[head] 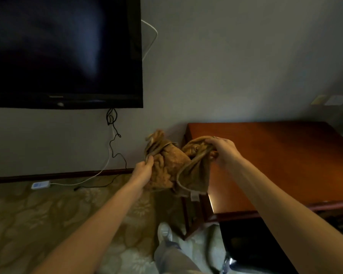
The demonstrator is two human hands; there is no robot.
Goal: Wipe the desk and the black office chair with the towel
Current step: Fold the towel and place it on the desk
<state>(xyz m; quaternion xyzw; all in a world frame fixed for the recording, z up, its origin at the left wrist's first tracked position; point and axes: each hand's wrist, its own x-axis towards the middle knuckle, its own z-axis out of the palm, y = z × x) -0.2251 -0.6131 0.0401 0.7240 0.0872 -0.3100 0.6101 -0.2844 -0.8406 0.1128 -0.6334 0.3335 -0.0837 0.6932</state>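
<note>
Around: television (63, 52) and cables (114, 135) on the wall, left; chair (251, 248) against the surface (275, 159).
Towel (170, 165): brown, bunched, midair at the surface's left edge.
Grips: left grip (144, 171) and right grip (224, 149) each clench it.

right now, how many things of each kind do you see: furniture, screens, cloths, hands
furniture: 2, the desk and the black office chair
screens: 1, the television
cloths: 1, the towel
hands: 2, the left hand and the right hand, both gripping the towel
total: 6
</note>
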